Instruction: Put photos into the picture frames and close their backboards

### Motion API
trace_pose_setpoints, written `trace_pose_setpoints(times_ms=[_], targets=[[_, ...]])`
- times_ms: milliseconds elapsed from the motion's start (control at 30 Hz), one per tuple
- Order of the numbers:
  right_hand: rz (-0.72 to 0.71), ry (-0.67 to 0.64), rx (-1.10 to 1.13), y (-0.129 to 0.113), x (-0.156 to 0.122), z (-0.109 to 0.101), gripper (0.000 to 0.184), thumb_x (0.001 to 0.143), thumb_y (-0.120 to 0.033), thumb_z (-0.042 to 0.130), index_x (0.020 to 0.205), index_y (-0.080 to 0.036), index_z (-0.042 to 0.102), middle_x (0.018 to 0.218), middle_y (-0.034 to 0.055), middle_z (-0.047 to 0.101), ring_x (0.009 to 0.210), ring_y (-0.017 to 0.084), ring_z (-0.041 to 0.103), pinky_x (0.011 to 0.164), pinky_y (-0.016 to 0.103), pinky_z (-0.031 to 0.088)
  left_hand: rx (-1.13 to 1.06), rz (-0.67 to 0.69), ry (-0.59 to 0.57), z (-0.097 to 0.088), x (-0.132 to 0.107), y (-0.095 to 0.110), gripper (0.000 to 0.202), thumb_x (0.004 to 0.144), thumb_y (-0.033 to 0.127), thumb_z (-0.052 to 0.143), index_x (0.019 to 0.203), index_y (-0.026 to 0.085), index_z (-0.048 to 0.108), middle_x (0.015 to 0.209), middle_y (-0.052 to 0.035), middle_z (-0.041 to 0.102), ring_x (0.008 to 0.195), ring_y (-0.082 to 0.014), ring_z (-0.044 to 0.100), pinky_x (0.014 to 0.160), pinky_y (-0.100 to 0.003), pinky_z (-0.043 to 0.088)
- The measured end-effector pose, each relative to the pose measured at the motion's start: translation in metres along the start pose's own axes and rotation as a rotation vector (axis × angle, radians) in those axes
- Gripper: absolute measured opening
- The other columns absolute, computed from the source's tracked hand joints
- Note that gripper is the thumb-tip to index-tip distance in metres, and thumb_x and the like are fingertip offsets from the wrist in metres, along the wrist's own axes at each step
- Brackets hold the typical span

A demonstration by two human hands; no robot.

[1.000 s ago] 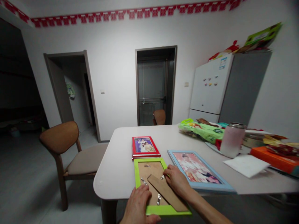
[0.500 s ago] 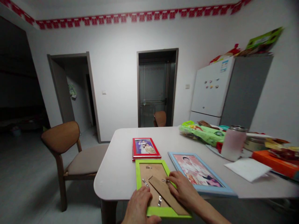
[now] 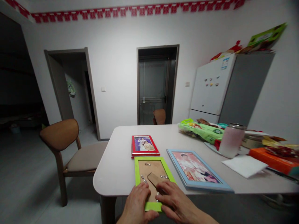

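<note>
A lime green picture frame (image 3: 140,165) lies face down at the near edge of the white table (image 3: 116,168), its brown backing board and metal clips showing. My left hand (image 3: 137,202) rests flat on the frame's near left corner, fingers stretched. My right hand (image 3: 174,202) lies over the brown stand strut (image 3: 153,178) and the frame's near right part, fingers extended and pressing. A red frame (image 3: 144,145) with a photo lies just beyond. A larger blue frame (image 3: 198,171) with a photo lies to the right.
On the table's right stand a pink jar (image 3: 231,140), a green snack bag (image 3: 201,130), a white paper (image 3: 244,165) and an orange box (image 3: 273,158). A wooden chair (image 3: 70,149) stands at the left. A fridge (image 3: 229,87) is behind, with two doorways in the wall.
My right hand has slid from the frame's right edge down toward me, now covering the strut's lower part. My left hand has stayed on the near left corner.
</note>
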State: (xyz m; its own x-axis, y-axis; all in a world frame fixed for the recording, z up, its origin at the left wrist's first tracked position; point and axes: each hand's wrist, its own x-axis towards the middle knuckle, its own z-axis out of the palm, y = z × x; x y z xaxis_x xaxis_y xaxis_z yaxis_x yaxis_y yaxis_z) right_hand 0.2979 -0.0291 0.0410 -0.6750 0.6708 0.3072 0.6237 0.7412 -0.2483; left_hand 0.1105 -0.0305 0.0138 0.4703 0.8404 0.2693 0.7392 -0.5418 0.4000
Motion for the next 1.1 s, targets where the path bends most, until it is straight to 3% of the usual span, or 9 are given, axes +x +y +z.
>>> trace_pose_setpoints(times_ms=[267, 400, 533, 633, 800, 933, 1100], targets=[[0.029, -0.021, 0.048, -0.003, 0.002, -0.001, 0.02, 0.074, -0.029, 0.045, 0.089, -0.023, 0.057, 0.093, 0.0045, 0.051, 0.088, 0.018, 0.043, 0.079, 0.031, 0.033, -0.098, 0.048, 0.104, 0.009, -0.001, -0.008, 0.053, 0.048, 0.033, 0.074, 0.094, 0.015, 0.056, 0.113, -0.0135, 0.052, 0.105, -0.028, 0.046, 0.089, -0.044, 0.037], [0.151, 0.051, 0.076, 0.001, 0.027, 0.009, 0.026, 0.08, -0.024, 0.035, 0.095, -0.021, 0.055, 0.094, 0.0059, 0.054, 0.087, 0.017, 0.045, 0.077, 0.029, 0.033, -0.187, 0.098, 0.183, 0.012, -0.001, -0.008, 0.044, 0.05, 0.036, 0.073, 0.085, 0.015, 0.058, 0.099, -0.0102, 0.058, 0.091, -0.0243, 0.052, 0.081, -0.039, 0.043], [0.216, 0.021, -0.004, 0.006, 0.055, 0.022, 0.024, 0.079, -0.022, 0.037, 0.083, -0.02, 0.06, 0.087, 0.0054, 0.055, 0.083, 0.016, 0.044, 0.072, 0.027, 0.031, -0.256, 0.139, 0.226, 0.015, -0.001, -0.01, 0.039, 0.051, 0.036, 0.073, 0.079, 0.015, 0.057, 0.091, -0.0085, 0.058, 0.085, -0.0224, 0.052, 0.074, -0.035, 0.045], [0.196, -0.029, -0.039, 0.008, 0.063, 0.027, 0.022, 0.077, -0.023, 0.04, 0.071, -0.02, 0.061, 0.084, 0.0032, 0.056, 0.083, 0.016, 0.042, 0.07, 0.026, 0.029, -0.285, 0.14, 0.25, 0.017, -0.001, -0.012, 0.037, 0.05, 0.036, 0.074, 0.075, 0.016, 0.056, 0.089, -0.0073, 0.058, 0.083, -0.022, 0.051, 0.073, -0.035, 0.044], [0.18, -0.01, -0.003, 0.005, 0.063, 0.027, 0.024, 0.079, -0.019, 0.036, 0.083, -0.022, 0.06, 0.087, 0.0007, 0.059, 0.084, 0.015, 0.041, 0.072, 0.027, 0.027, -0.301, 0.13, 0.273, 0.017, -0.003, -0.012, 0.033, 0.053, 0.039, 0.072, 0.072, 0.017, 0.055, 0.085, -0.0056, 0.058, 0.08, -0.021, 0.051, 0.071, -0.033, 0.043], [0.127, -0.038, -0.001, 0.002, 0.064, 0.027, 0.016, 0.074, -0.018, 0.043, 0.069, -0.018, 0.058, 0.078, 0.001, 0.059, 0.08, 0.014, 0.042, 0.071, 0.026, 0.028, -0.297, 0.112, 0.285, 0.015, -0.004, -0.009, 0.034, 0.049, 0.036, 0.074, 0.07, 0.018, 0.055, 0.082, -0.0035, 0.058, 0.079, -0.0196, 0.051, 0.07, -0.031, 0.042], [0.08, -0.023, 0.025, 0.004, 0.065, 0.028, 0.019, 0.074, -0.016, 0.041, 0.068, -0.018, 0.059, 0.076, 0.0018, 0.059, 0.077, 0.014, 0.046, 0.072, 0.027, 0.029, -0.273, 0.101, 0.275, 0.012, -0.003, -0.008, 0.035, 0.048, 0.036, 0.075, 0.07, 0.018, 0.055, 0.08, -0.0024, 0.058, 0.078, -0.0189, 0.051, 0.07, -0.03, 0.042]])
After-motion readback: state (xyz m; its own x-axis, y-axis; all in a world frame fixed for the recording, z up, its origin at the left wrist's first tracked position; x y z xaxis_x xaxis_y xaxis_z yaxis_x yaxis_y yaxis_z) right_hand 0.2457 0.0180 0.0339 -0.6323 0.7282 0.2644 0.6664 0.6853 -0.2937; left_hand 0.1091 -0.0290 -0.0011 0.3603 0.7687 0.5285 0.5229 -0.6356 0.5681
